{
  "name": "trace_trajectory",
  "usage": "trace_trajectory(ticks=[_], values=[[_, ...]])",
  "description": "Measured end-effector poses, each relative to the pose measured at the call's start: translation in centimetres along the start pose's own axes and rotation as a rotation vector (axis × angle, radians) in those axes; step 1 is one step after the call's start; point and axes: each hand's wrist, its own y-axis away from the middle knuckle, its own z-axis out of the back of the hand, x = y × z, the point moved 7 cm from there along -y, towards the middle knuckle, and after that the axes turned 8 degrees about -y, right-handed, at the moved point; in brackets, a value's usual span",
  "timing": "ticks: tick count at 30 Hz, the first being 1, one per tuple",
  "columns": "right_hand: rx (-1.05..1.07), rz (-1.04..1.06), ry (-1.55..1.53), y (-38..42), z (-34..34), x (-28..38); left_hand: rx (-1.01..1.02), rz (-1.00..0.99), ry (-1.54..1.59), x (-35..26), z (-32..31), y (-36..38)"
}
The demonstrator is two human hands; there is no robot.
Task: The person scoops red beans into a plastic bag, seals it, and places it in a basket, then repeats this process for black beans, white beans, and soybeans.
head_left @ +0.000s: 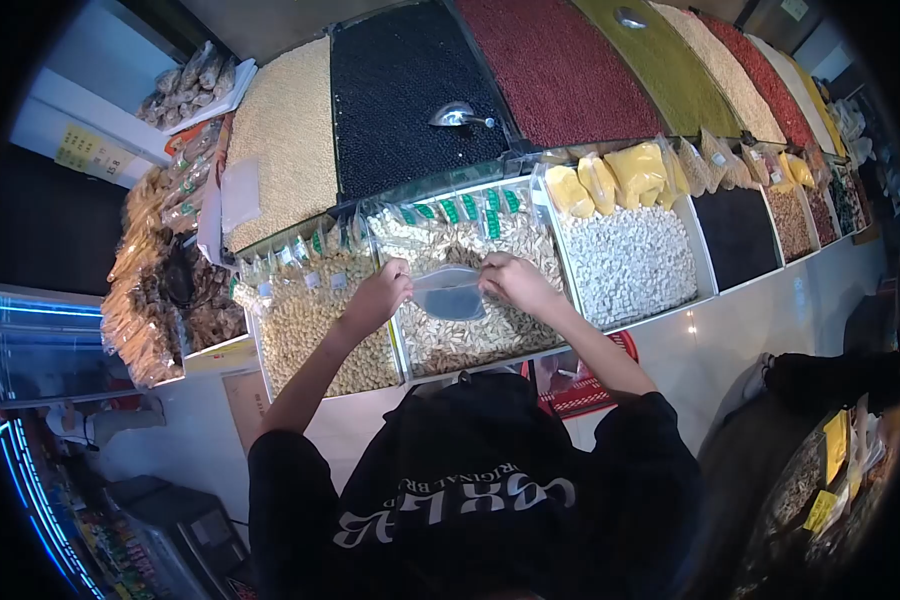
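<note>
Both hands hold a clear plastic bag (448,293) over the middle bin (402,345), which is filled with pale seeds (470,335). The left hand (380,293) pinches the bag's left upper edge, fingers closed on the film; the right hand (515,282) grips the right upper edge the same way. The bag hangs between them, stretched across, low over the seeds and perhaps brushing them. It looks mostly flat, and I cannot tell whether anything is in it yet.

The step in hand reads as opening the bag's mouth. To do it well, rub the 2 layers of film apart between thumb and finger on one side, then pull the hands gently apart so the mouth gapes without tearing. Keep the bag above this bin, so anything that spills falls back among the same seeds and not into the nuts (315,320) to the left or the white pieces (630,265) to the right.

A metal scoop (455,115) lies in the black grain (410,90) behind, well away from the hands; no scoop shows in the seed bin. Small sealed packets (460,208) stand along the bin's far edge, and yellow packets (620,175) stand behind the white pieces
</note>
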Motion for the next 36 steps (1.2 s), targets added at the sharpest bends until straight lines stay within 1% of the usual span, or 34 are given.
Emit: trace_trajectory(ticks=[1,2,6,8,9,11,12,13,14,15,17,18,19,21,22,24,25,27,28,29,30,32,33,34,35,36], values=[[-0.004,-0.004,-0.012,0.6,-1.2,-1.0,-0.006,0.072,-0.005,0.6,-1.4,0.5],[-0.027,-0.004,-0.026,1.0,-2.1,-1.7,-0.033,0.059,0.052,0.7,-2.7,0.8],[-0.075,-0.012,-0.044,1.6,-2.6,-1.7,-0.038,0.078,0.068,1.1,-4.1,1.8],[-0.090,-0.003,-0.052,1.9,-3.0,-1.4,0.000,0.185,0.158,1.8,-4.5,2.3],[-0.121,0.002,-0.072,2.0,-3.1,-1.1,-0.013,0.186,0.156,1.7,-4.3,2.3],[-0.156,0.017,-0.083,1.6,-3.2,-0.6,-0.030,0.297,0.306,2.0,-4.2,2.7],[-0.201,-0.025,-0.126,1.7,-3.3,-0.7,-0.036,0.293,0.306,2.0,-3.8,3.0],[-0.247,-0.070,-0.169,1.9,-3.5,-0.6,-0.046,0.244,0.340,1.7,-3.4,3.2],[-0.247,-0.132,-0.211,2.0,-3.6,-0.8,-0.060,0.191,0.375,1.4,-3.0,3.4],[-0.252,-0.127,-0.193,2.1,-3.7,-0.4,-0.074,0.178,0.377,1.6,-2.8,3.5],[-0.285,-0.221,-0.250,2.5,-3.8,-0.2,0.047,0.038,0.211,0.5,-2.8,3.5],[-0.295,-0.221,-0.242,2.6,-3.8,0.0,0.055,0.135,0.355,0.5,-2.6,3.6],[-0.295,-0.217,-0.228,2.7,-3.8,0.2,0.042,0.129,0.359,0.0,-2.4,3.5],[-0.296,-0.180,-0.089,3.0,-3.9,0.9,-0.159,0.092,0.266,-0.4,-1.0,3.6],[-0.302,-0.183,-0.077,3.1,-3.9,0.9,-0.164,0.081,0.271,0.0,-1.3,3.5],[-0.286,-0.054,0.062,3.2,-4.1,1.8,-0.119,-0.109,0.196,0.2,-3.0,3.3],[-0.294,-0.063,0.068,3.4,-4.3,1.7,-0.117,-0.122,0.200,0.7,-3.5,3.4],[-0.177,-0.204,0.156,2.9,-4.6,1.2,0.069,-0.099,0.133,1.5,-4.6,2.7],[-0.169,-0.237,0.166,3.0,-4.4,1.2,0.055,-0.106,0.135,1.9,-4.5,2.3],[-0.163,-0.237,0.178,2.8,-4.0,1.8,0.099,-0.122,0.080,1.7,-4.5,2.2],[-0.173,-0.181,0.210,2.7,-3.7,2.7,0.149,-0.135,0.029,1.3,-4.8,2.5],[-0.204,-0.062,0.233,2.9,-3.6,4.3,0.146,-0.142,0.058,0.6,-4.1,3.2],[-0.209,-0.068,0.233,2.8,-3.7,4.2,0.141,-0.151,0.076,0.3,-3.6,3.2],[-0.135,-0.089,0.261,2.8,-4.3,4.0,0.147,-0.157,0.078,0.2,-3.7,3.4],[-0.060,-0.108,0.291,2.9,-5.0,3.5,0.103,-0.146,0.105,0.3,-3.6,3.5],[-0.063,-0.111,0.291,3.0,-5.0,3.1,0.059,-0.134,0.131,0.5,-3.5,3.6]])
